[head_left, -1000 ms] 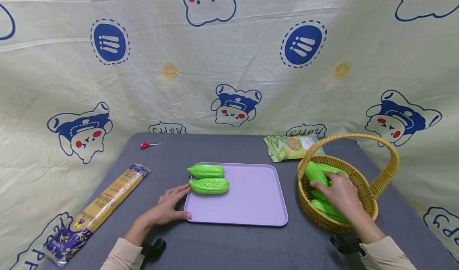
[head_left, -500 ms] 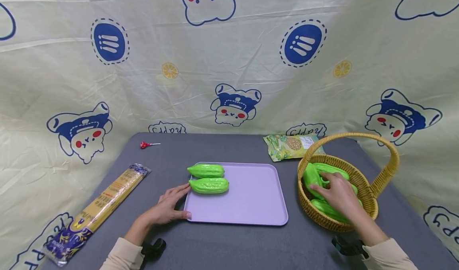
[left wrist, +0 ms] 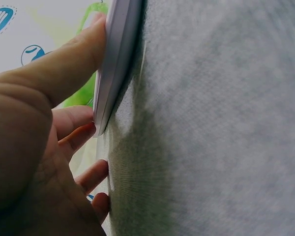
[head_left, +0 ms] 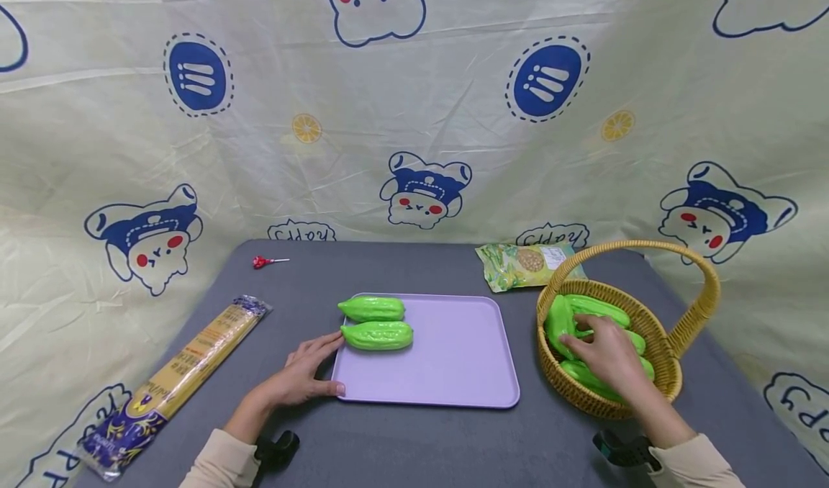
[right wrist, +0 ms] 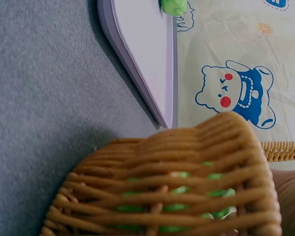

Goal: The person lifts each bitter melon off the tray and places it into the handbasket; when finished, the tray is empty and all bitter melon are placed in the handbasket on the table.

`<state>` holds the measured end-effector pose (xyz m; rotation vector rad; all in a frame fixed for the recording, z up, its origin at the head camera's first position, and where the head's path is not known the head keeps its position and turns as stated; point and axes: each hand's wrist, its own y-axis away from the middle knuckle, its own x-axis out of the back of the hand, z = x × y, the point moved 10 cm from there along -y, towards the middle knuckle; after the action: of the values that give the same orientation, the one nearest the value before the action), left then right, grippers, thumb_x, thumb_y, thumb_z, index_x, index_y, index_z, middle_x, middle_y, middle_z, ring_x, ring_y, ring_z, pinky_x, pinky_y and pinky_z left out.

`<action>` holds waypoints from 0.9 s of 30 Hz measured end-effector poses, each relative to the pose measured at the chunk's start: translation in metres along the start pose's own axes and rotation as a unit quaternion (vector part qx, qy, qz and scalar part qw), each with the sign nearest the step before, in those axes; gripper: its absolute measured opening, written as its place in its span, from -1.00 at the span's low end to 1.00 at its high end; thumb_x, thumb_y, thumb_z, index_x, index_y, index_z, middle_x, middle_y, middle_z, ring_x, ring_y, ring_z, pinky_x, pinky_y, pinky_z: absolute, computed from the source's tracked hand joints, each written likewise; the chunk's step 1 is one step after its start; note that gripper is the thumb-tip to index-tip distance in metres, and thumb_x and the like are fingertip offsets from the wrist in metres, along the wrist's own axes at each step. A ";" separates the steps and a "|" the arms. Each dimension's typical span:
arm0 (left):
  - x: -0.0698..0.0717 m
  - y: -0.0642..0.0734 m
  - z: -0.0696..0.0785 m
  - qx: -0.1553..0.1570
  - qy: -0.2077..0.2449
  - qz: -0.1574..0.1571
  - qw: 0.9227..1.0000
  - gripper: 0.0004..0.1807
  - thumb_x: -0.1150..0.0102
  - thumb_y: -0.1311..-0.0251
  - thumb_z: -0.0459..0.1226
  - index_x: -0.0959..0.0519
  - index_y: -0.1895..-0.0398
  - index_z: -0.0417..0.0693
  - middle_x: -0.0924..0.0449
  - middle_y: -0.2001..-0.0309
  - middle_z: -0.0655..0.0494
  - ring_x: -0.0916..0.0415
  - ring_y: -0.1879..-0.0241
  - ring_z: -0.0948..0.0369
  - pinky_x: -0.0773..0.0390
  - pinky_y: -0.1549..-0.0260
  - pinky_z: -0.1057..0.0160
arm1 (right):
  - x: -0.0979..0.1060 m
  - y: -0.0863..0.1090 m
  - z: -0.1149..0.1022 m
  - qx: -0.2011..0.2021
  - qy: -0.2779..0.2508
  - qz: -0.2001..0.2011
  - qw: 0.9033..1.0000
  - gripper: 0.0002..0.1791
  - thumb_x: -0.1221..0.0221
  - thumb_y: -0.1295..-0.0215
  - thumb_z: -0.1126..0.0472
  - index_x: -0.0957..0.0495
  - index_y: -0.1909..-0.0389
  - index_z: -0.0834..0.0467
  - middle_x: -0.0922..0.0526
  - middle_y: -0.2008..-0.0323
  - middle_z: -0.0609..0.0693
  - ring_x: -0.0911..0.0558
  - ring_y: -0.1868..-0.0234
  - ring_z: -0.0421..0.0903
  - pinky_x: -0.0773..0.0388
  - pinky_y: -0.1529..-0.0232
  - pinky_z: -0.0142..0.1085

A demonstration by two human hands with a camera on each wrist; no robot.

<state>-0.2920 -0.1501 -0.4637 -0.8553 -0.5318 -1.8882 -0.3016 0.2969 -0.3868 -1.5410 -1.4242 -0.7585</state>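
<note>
In the head view, my left hand [head_left: 304, 373] rests at the left end of a lilac tray [head_left: 447, 373]. Its thumb touches the near corner and its fingertips meet the left rim; the left wrist view shows the thumb [left wrist: 71, 64] against the tray edge [left wrist: 115, 64]. Two green bitter melons [head_left: 377, 335] lie side by side at the tray's left. Inside a wicker basket [head_left: 563, 387] my right hand [head_left: 609, 355] holds a bitter melon [head_left: 586, 335] between thumb and fingers, partly covered by the hand. Several more bitter melons [head_left: 599, 308] surround it. In the right wrist view, woven wicker hides the fingers.
A green packet [head_left: 521, 266] lies behind the basket, whose tall handle [head_left: 696, 279] arches over its right side. A long pack of noodles [head_left: 175, 380] lies at the left. A small red-handled tool [head_left: 262, 262] is near the far left edge.
Inside the basket the bitter melons have shifted, the leftmost one tipping more upright and leftward. My right hand has moved slightly down within the basket. The left hand and tray look unmoved.
</note>
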 end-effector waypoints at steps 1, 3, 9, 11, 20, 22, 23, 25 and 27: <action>0.000 0.000 0.000 0.000 0.000 0.000 1.000 -0.06 -0.34 0.01 0.02 -0.19 -0.40 -0.16 -0.07 -0.45 -0.10 -0.01 -0.34 -0.18 -0.05 -0.12 -0.25 | -0.001 0.000 -0.001 -0.001 -0.002 -0.002 1.000 -0.37 -0.24 -0.21 0.05 -0.41 -0.13 0.44 -0.59 0.08 0.39 -0.66 0.23 0.19 -0.57 0.35 -0.09; -0.001 0.000 -0.001 0.000 0.001 -0.001 1.000 -0.06 -0.35 0.01 0.02 -0.19 -0.40 -0.16 -0.07 -0.45 -0.09 -0.01 -0.34 -0.18 -0.05 -0.12 -0.25 | -0.002 0.001 -0.002 -0.004 -0.003 -0.007 1.000 -0.34 -0.23 -0.21 0.02 -0.39 -0.14 0.44 -0.58 0.07 0.40 -0.66 0.22 0.21 -0.57 0.34 -0.07; -0.002 -0.001 -0.001 -0.002 -0.002 -0.003 1.000 -0.06 -0.34 0.01 0.03 -0.19 -0.40 -0.16 -0.07 -0.45 -0.08 -0.01 -0.34 -0.17 -0.06 -0.12 -0.26 | -0.002 0.004 0.000 -0.013 0.003 -0.009 1.000 -0.32 -0.23 -0.21 -0.03 -0.39 -0.16 0.40 -0.48 -0.03 0.41 -0.64 0.19 0.18 -0.54 0.36 -0.11; -0.002 -0.001 -0.001 0.000 -0.001 -0.003 1.000 -0.06 -0.34 0.01 0.03 -0.18 -0.40 -0.16 -0.07 -0.46 -0.08 -0.01 -0.34 -0.17 -0.05 -0.12 -0.27 | -0.002 0.004 0.001 -0.012 0.007 -0.010 1.000 -0.33 -0.23 -0.20 -0.04 -0.40 -0.15 0.39 -0.47 -0.03 0.41 -0.63 0.20 0.16 -0.52 0.39 -0.15; -0.002 -0.001 -0.001 0.001 -0.003 -0.003 1.000 -0.05 -0.35 0.02 0.03 -0.18 -0.40 -0.16 -0.07 -0.46 -0.08 -0.01 -0.34 -0.17 -0.05 -0.12 -0.27 | -0.007 0.004 0.001 -0.004 0.022 -0.011 1.000 -0.38 -0.24 -0.19 0.03 -0.42 -0.13 0.39 -0.49 0.06 0.36 -0.60 0.25 0.11 -0.49 0.40 -0.14; -0.002 -0.001 -0.001 0.000 -0.005 -0.002 1.000 -0.05 -0.35 0.02 0.03 -0.18 -0.40 -0.16 -0.07 -0.45 -0.08 -0.01 -0.34 -0.17 -0.06 -0.12 -0.27 | -0.008 0.004 0.000 -0.004 0.023 -0.011 1.000 -0.37 -0.25 -0.19 0.03 -0.41 -0.14 0.39 -0.49 0.07 0.37 -0.60 0.25 0.11 -0.50 0.40 -0.13; -0.002 -0.001 -0.002 0.000 -0.006 -0.001 1.000 -0.05 -0.35 0.02 0.03 -0.18 -0.40 -0.15 -0.07 -0.45 -0.08 -0.01 -0.34 -0.17 -0.05 -0.12 -0.27 | -0.008 0.004 0.000 -0.003 0.024 -0.010 1.000 -0.36 -0.25 -0.18 0.03 -0.41 -0.14 0.39 -0.49 0.07 0.37 -0.60 0.25 0.12 -0.50 0.40 -0.12; -0.002 -0.001 -0.002 0.001 -0.005 -0.001 1.000 -0.05 -0.35 0.02 0.03 -0.18 -0.40 -0.15 -0.07 -0.46 -0.08 -0.01 -0.34 -0.17 -0.05 -0.12 -0.28 | -0.009 0.004 0.000 -0.003 0.024 -0.009 1.000 -0.35 -0.26 -0.18 0.03 -0.41 -0.15 0.40 -0.48 0.07 0.37 -0.60 0.24 0.12 -0.50 0.40 -0.12; -0.002 -0.002 -0.003 0.002 -0.005 -0.002 1.000 -0.05 -0.34 0.02 0.04 -0.18 -0.41 -0.14 -0.07 -0.46 -0.08 -0.01 -0.35 -0.17 -0.04 -0.13 -0.29 | -0.008 0.005 0.000 -0.004 0.024 -0.007 1.000 -0.34 -0.26 -0.17 0.01 -0.41 -0.15 0.39 -0.48 0.08 0.37 -0.60 0.24 0.12 -0.50 0.41 -0.13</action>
<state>-0.2938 -0.1501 -0.4674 -0.8628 -0.5435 -1.8869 -0.2983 0.2939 -0.3947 -1.5117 -1.4000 -0.8055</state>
